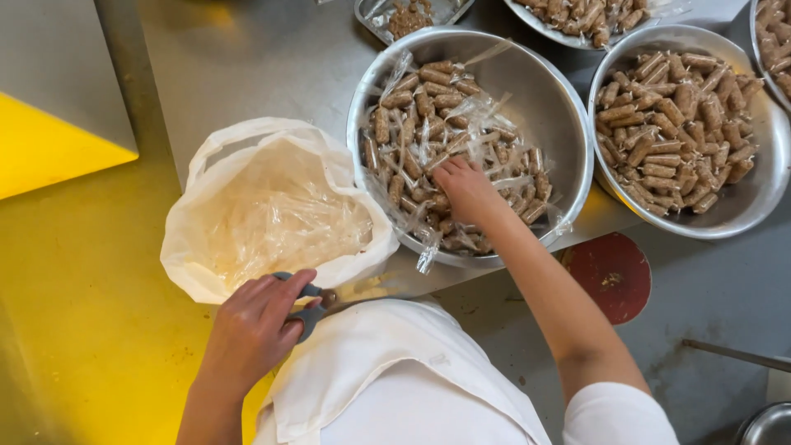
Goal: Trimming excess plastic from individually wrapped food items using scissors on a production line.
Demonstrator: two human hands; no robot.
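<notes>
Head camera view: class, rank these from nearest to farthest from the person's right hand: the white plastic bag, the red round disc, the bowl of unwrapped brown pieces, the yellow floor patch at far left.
Measured from the right hand:
1. White plastic bag, just to its left.
2. Red round disc, below and to its right.
3. Bowl of unwrapped brown pieces, further right.
4. Yellow floor patch, far left.

Open steel counter (pixel 247 66) at upper left, free for passing. Blocked at centre by the white bag of clear wrappers (pixel 272 206), touching the metal bowl of wrapped pieces (pixel 527 91). Barely any gap to the second bowl (pixel 762 156) at right; more trays (pixel 437 12) crowding the top edge. Free counter below, around the red disc (pixel 614 276).
</notes>
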